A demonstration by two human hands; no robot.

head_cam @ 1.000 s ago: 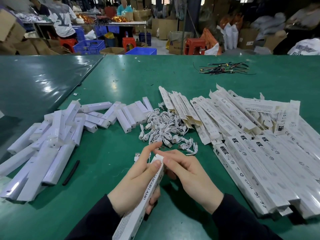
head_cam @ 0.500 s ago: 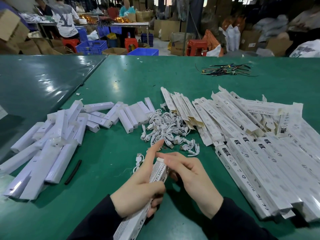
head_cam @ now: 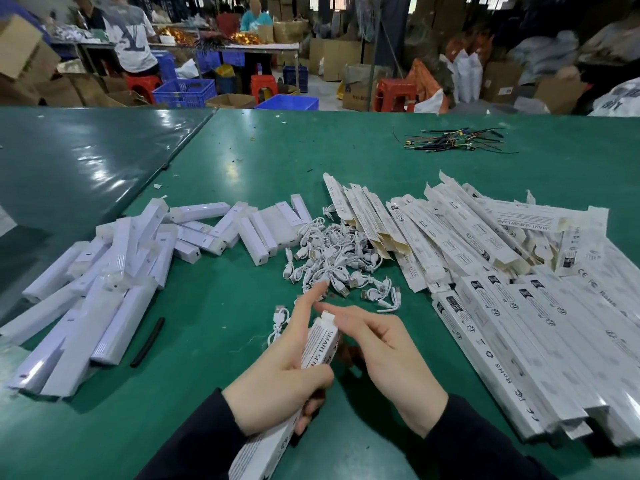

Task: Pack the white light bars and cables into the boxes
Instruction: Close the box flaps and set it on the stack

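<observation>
My left hand (head_cam: 280, 375) grips a long white printed box (head_cam: 320, 344) that slants from the bottom edge up to the table's middle; its index finger points straight out. My right hand (head_cam: 384, 362) touches the box's top flap with its fingertips. White light bars (head_cam: 114, 289) lie heaped on the left. A tangle of white cables (head_cam: 332, 258) lies just beyond my fingers, with one loose cable (head_cam: 278, 323) left of the box. Many white boxes (head_cam: 512, 292) are piled on the right.
A short black tube (head_cam: 147, 342) lies beside the light bars. Coloured wires (head_cam: 450, 142) lie at the far right of the green table (head_cam: 277, 161). Beyond the table's far edge are people, blue crates, red stools and cardboard cartons.
My left index finger has straightened and lifted off the box end. My right fingertips have stayed at the flap. The box has shifted slightly.
</observation>
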